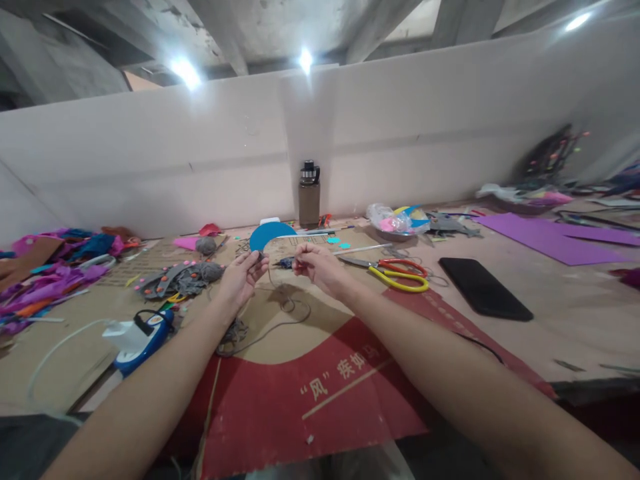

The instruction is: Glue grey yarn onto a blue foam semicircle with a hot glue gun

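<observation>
My left hand (245, 277) is closed in a pinch on a small dark grey piece (261, 257), too small to name. Grey yarn (287, 325) trails from just below those fingertips and loops down over the cardboard to a loose tangle by my left forearm. A short gap to the right, my right hand (320, 270) has its thumb and fingers pressed together; what they hold is too small to make out. Between the hands shows a dark blue pointed thing (284, 263). Behind them lies a blue paper disc (273, 235).
Right of my hands lie red-and-yellow-handled scissors (400, 277) and a black phone (485, 288). A bottle (309, 200) stands by the white wall. On the left are a blue power strip (145, 340), a grey yarn piece with orange dots (175, 280) and purple scraps (50, 280). Red-printed cardboard (280, 413) covers the front edge.
</observation>
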Tool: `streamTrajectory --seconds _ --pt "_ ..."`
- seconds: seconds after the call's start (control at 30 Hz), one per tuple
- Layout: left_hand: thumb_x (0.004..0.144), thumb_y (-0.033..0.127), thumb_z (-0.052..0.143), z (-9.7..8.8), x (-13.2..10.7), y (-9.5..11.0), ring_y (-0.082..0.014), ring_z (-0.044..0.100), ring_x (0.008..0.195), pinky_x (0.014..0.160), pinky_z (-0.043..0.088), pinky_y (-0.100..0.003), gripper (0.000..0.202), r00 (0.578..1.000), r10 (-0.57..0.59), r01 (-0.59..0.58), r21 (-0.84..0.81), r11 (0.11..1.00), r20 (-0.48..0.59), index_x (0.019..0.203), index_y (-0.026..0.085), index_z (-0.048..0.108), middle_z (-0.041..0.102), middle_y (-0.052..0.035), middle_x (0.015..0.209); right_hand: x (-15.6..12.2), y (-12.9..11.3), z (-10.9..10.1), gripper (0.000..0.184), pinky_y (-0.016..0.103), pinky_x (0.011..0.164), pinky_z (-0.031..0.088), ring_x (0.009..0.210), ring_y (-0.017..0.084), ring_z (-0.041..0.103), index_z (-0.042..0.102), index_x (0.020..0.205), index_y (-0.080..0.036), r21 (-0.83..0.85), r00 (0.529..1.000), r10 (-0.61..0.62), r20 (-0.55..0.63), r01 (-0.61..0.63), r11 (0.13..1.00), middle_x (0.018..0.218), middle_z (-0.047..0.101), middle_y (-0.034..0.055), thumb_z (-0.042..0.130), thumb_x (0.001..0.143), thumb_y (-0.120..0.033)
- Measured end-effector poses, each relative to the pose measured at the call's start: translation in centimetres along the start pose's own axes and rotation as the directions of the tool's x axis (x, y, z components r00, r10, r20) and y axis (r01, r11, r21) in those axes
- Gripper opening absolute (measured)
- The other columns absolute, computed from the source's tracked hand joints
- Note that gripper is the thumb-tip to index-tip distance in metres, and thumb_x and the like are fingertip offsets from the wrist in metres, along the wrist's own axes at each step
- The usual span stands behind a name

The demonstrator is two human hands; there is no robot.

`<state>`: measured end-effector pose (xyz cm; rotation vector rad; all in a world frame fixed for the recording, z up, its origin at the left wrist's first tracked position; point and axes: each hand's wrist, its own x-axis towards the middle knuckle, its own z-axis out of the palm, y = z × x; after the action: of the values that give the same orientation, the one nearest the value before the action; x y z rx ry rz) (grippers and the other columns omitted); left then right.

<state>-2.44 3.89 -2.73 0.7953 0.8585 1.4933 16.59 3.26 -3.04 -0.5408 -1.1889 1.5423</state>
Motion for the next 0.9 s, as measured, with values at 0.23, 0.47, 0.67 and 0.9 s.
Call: streamTrajectory --seconds 0.23,0.47,0.67,0.9 --pt "0.081 0.007 0.057 0.2 -0.1 0.0 -0.0111 0.066 0.059 0.057 0.056 -0.019 0.007 1.000 0.011 -0.011 -0.006 1.000 -0.019 0.077 0.008 0.063 0.069 -0.0083 0.071 0.5 0.6 -0.8 0.021 0.023 0.053 0.040 0.052 0.009 0.048 0.051 0.073 -0.019 -0.180 0.996 -0.022 -0.083 0.007 0.984 0.058 0.047 -0.0050 0.054 0.077 -0.040" --pt "0.078 0.009 0.062 0.8 -0.4 0.3 -0.0110 0.065 0.058 0.058 0.056 -0.021 0.002 1.000 0.012 -0.013 -0.041 0.999 -0.025 0.076 0.009 0.062 0.069 -0.0076 0.070 0.7 0.5 -3.0 0.005 0.025 0.056 0.037 0.058 0.013 0.049 0.051 0.069 -0.021 -0.739 0.928 -0.265 -0.264 -0.018 0.674 0.062 0.053 -0.0016 0.047 0.072 -0.019" --pt "0.079 0.010 0.059 1.3 -0.8 0.5 -0.0098 0.064 0.057 0.057 0.054 -0.020 0.004 0.998 0.066 -0.066 -0.006 0.998 -0.018 0.076 0.009 0.062 0.068 -0.0063 0.070 0.5 2.0 -3.9 0.034 0.030 0.060 0.036 0.061 0.018 0.049 0.038 0.048 -0.023 -0.886 0.949 -0.209 -0.236 -0.122 0.447 0.049 0.044 0.0012 0.071 0.057 -0.021" --pt "0.072 0.014 0.069 1.2 -1.0 0.2 -0.0092 0.063 0.057 0.056 0.052 -0.019 0.007 0.996 0.071 -0.075 0.073 0.995 0.046 0.074 0.010 0.063 0.067 -0.0050 0.070 1.9 2.9 -4.7 0.023 0.030 0.056 0.039 0.055 0.019 0.053 0.046 0.052 -0.023 -0.793 0.953 -0.158 -0.256 -0.114 0.599 0.044 0.043 -0.0006 0.068 0.056 -0.017"
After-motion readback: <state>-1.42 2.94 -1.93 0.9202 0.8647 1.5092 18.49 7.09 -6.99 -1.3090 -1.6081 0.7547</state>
